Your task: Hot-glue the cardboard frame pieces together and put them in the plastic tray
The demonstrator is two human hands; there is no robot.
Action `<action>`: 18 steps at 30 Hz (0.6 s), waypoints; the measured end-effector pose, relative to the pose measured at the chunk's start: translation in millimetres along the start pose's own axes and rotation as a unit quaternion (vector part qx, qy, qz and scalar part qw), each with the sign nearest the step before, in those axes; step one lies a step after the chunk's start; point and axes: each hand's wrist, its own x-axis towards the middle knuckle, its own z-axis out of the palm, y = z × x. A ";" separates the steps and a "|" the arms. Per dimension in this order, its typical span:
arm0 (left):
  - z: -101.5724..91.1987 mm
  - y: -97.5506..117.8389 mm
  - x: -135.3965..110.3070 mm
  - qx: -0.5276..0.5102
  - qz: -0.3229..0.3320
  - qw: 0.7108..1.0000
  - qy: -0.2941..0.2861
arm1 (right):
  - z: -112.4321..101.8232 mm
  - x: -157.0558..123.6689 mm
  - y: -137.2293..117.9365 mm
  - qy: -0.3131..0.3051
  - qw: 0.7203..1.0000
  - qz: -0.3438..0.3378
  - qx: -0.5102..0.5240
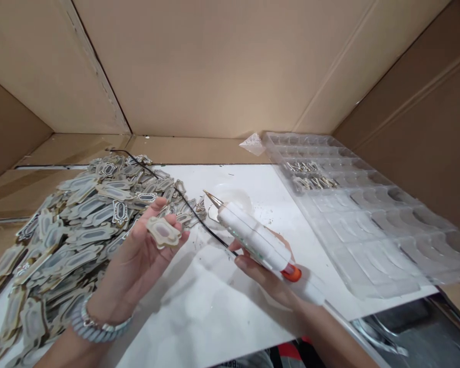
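Observation:
My left hand [132,276] is turned palm up, its fingers and thumb closed around the edges of a small ornate plaque [163,231]. The plaque is cream with a greyish oval centre and a scalloped outline. In my right hand [264,281] is a white glue gun [255,235] with a gold pointed nozzle and an orange-red back end. Its nozzle points up and to the left, apart from the plaque. A black cord [203,225] passes from the pile to my right hand. Beyond the nozzle lies a whitish round dish [235,197], partly hidden by the gun.
A large heap of similar plaques [88,235] covers the left side of the white work surface [214,312]. On the right lies a clear compartment tray [329,250], with small metal pieces [314,182] in some compartments. Cardboard walls [222,66] enclose the back and sides.

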 end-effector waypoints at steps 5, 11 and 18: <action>-1.4 4.7 -0.5 -0.014 0.014 1.000 0.025 | -1.9 0.5 1.9 0.002 1.000 -0.008 -0.009; 0.3 5.8 -2.4 0.004 0.016 0.998 0.057 | -6.6 3.3 2.3 -0.007 0.998 -0.032 -0.047; 3.4 6.5 -2.8 -0.024 -0.003 0.999 0.047 | -0.3 -1.0 7.5 0.018 0.999 -0.030 -0.006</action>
